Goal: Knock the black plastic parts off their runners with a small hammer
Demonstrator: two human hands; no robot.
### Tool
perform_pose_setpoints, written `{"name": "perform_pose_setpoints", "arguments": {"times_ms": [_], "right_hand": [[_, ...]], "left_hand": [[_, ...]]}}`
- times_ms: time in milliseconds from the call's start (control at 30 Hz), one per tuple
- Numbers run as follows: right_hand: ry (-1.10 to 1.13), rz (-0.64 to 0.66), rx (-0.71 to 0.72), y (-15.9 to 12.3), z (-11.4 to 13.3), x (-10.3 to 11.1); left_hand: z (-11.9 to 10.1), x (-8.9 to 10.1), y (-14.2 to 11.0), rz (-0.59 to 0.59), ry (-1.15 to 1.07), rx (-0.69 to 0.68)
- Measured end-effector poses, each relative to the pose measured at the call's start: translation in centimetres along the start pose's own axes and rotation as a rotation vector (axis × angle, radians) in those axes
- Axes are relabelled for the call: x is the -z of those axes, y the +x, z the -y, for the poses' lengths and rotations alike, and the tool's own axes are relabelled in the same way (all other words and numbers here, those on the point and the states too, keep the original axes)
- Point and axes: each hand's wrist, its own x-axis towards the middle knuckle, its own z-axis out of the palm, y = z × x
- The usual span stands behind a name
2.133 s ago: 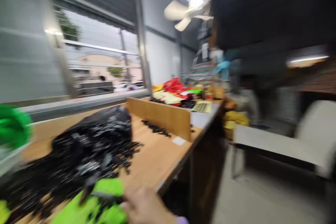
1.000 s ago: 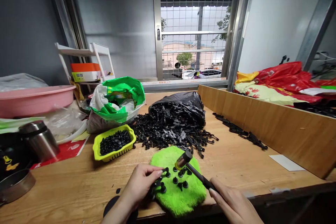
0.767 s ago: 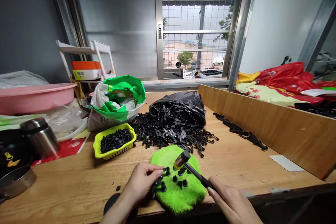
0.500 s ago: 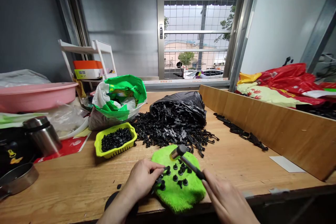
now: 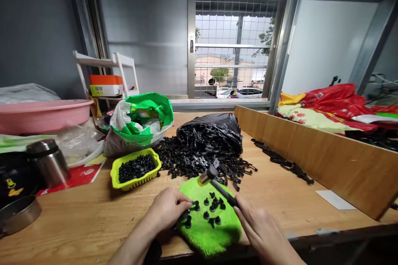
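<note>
Right hand (image 5: 261, 232) gripping the small mallet (image 5: 211, 177), left hand (image 5: 164, 211) pinching a black plastic clip (image 5: 195, 205) on the green pad (image 5: 208, 234), I need that clip square and steady.

The bare left hand (image 5: 166, 209) lies to the left of the bright green fuzzy pad (image 5: 208, 236), and the bare right hand (image 5: 263, 232) to its right. Both have slender fingers and short nails. The bare left forearm (image 5: 130, 250) runs off the lower frame edge.
</note>
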Motion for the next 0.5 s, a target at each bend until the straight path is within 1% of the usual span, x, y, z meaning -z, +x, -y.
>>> {"name": "perform_pose_setpoints", "arguments": {"times_ms": [100, 167, 233, 300, 333, 400, 433, 500], "right_hand": [[0.036, 0.026, -0.025, -0.2, 0.1, -0.3], [0.062, 0.039, -0.036, -0.4, -0.2, -0.4], [0.117, 0.042, -0.054, -0.7, -0.7, -0.3], [0.322, 0.009, -0.147, -1.0, -1.6, -0.1], [0.451, -0.02, -0.215, -1.1, -2.2, 0.0], [0.672, -0.076, -0.349, -1.5, -3.2, 0.0], [0.735, -0.092, -0.397, -1.6, -3.6, -0.1], [0.776, -0.083, -0.429, -1.7, -4.3, -0.6]], "left_hand": [[-0.1, 0.1, 0.0, 0.038, 0.095, -0.03], [0.1, 0.0, 0.0, 0.037, 0.068, -0.026], [0.5, -0.3, 0.0, 0.073, -0.024, -0.013], [1.0, -0.5, 0.1, 0.099, -0.21, 0.048], [1.2, -0.5, 0.1, 0.089, -0.338, 0.095], [1.3, -0.5, 0.3, 0.032, -0.604, 0.168], [1.2, -0.5, 0.5, 0.007, -0.716, 0.179], [0.7, -0.4, 0.9, 0.003, -0.853, 0.151]]}}
